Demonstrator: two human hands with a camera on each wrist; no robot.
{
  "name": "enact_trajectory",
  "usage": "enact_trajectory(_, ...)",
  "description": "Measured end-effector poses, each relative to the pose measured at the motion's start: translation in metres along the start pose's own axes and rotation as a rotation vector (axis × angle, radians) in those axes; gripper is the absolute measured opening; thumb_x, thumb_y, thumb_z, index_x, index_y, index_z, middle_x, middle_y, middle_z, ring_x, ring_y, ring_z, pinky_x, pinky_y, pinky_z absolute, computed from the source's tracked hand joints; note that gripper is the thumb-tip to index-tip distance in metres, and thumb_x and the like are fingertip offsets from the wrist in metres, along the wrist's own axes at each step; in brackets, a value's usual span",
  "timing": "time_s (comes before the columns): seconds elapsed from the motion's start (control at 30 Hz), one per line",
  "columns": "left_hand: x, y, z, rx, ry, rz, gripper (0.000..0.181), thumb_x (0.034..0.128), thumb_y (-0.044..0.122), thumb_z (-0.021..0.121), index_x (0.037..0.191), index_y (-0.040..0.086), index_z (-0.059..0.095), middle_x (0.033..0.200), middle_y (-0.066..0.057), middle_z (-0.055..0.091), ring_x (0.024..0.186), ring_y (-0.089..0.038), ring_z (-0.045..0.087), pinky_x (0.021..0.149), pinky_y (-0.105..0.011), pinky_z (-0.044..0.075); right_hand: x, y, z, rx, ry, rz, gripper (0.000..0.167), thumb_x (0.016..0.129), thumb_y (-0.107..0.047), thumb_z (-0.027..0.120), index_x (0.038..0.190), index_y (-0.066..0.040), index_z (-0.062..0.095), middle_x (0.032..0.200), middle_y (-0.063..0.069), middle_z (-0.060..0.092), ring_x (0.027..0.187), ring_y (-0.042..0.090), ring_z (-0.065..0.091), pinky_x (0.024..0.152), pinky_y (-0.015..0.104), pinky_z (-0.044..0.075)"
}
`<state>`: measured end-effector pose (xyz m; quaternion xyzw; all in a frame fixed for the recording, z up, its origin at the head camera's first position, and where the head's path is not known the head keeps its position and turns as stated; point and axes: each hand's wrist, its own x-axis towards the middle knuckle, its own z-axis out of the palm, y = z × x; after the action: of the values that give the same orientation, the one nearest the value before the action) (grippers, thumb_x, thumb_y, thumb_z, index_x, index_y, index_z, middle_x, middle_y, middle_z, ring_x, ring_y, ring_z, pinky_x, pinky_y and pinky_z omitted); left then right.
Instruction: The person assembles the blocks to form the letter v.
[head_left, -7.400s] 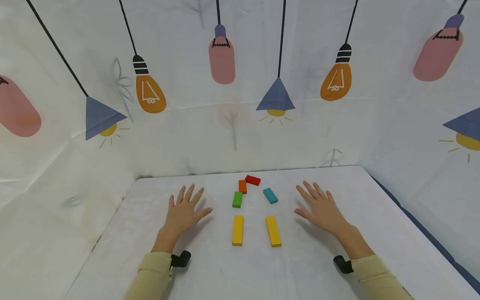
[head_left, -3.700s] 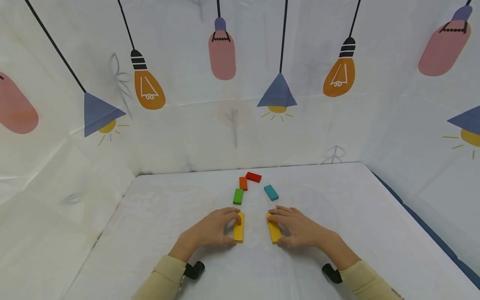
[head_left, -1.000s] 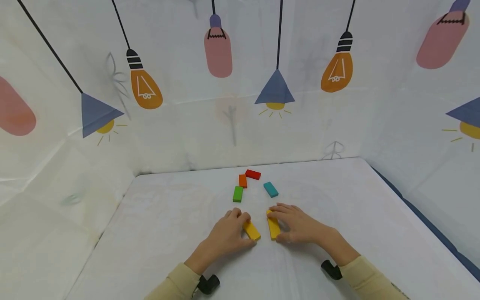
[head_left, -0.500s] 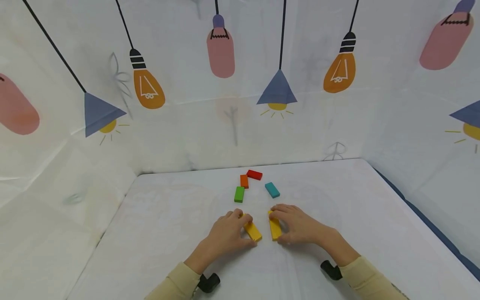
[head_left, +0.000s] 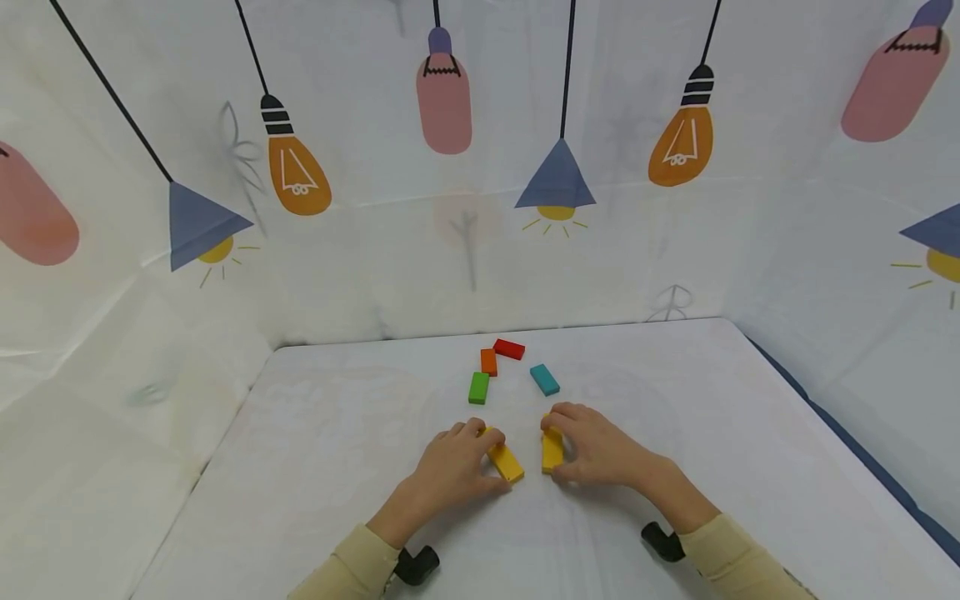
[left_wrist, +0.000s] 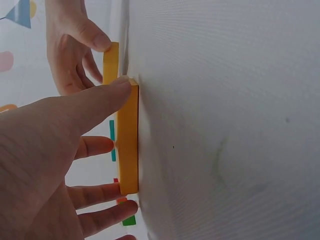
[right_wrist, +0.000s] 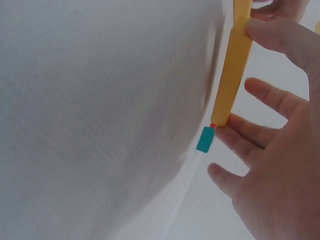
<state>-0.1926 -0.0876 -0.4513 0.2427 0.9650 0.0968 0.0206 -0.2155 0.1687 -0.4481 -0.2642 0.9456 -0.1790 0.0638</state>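
My left hand (head_left: 453,467) pinches a long yellow block (head_left: 506,463) by its ends, thumb at the near end and fingers at the far one. That block lies slanted on the white table, its near end angled rightward. To its right, another yellow block (head_left: 552,450) stands nearly straight away from me, with the thumb and fingers of my right hand (head_left: 600,446) at its two ends. A narrow gap parts the two blocks. The left wrist view shows the thumb tip on the end of the left yellow block (left_wrist: 128,145); the right wrist view shows the right yellow block (right_wrist: 234,70) likewise held.
Beyond the hands lie a green block (head_left: 478,388), an orange block (head_left: 488,362), a red block (head_left: 509,349) and a teal block (head_left: 544,379). A white sheet (head_left: 360,275) printed with lamps hangs behind the table (head_left: 337,392).
Both hands, first spread apart, have come in and taken hold of the yellow blocks. The left block has turned and shifted right. Lately the right block has straightened and moved slightly away from me.
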Motion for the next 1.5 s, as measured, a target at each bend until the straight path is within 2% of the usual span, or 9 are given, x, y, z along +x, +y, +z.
enact_trajectory(0.27,0.0,-0.001,0.002,0.005,0.003,0.003,0.056,0.0788,0.06,0.074,0.123,0.029,0.06,0.119,0.0,0.057,0.098,-0.017,0.054,0.085,-0.038,0.052,0.001,-0.002,0.002,-0.037,0.036,0.064,0.056,0.077,-0.047,0.078,0.124,-0.022,0.061,0.133,0.002,0.056,0.122,0.024,0.052,0.106,0.05,0.045)
enact_trajectory(0.6,0.0,-0.003,0.004,0.012,0.012,0.001,0.057,0.0783,0.061,0.074,0.124,0.03,0.06,0.119,0.001,0.057,0.1,-0.017,0.054,0.086,-0.038,0.051,0.002,-0.006,0.004,-0.087,0.063,0.118,0.058,0.076,-0.048,0.076,0.126,-0.021,0.061,0.13,0.002,0.057,0.118,0.024,0.052,0.107,0.05,0.043)
enact_trajectory(1.5,0.0,-0.003,0.005,0.002,0.001,-0.005,0.058,0.079,0.063,0.072,0.126,0.031,0.059,0.122,0.001,0.056,0.103,-0.017,0.054,0.088,-0.04,0.052,0.0,-0.02,0.01,-0.115,0.067,0.106,0.057,0.075,-0.047,0.075,0.123,-0.02,0.062,0.118,0.0,0.058,0.108,0.02,0.052,0.105,0.049,0.042)
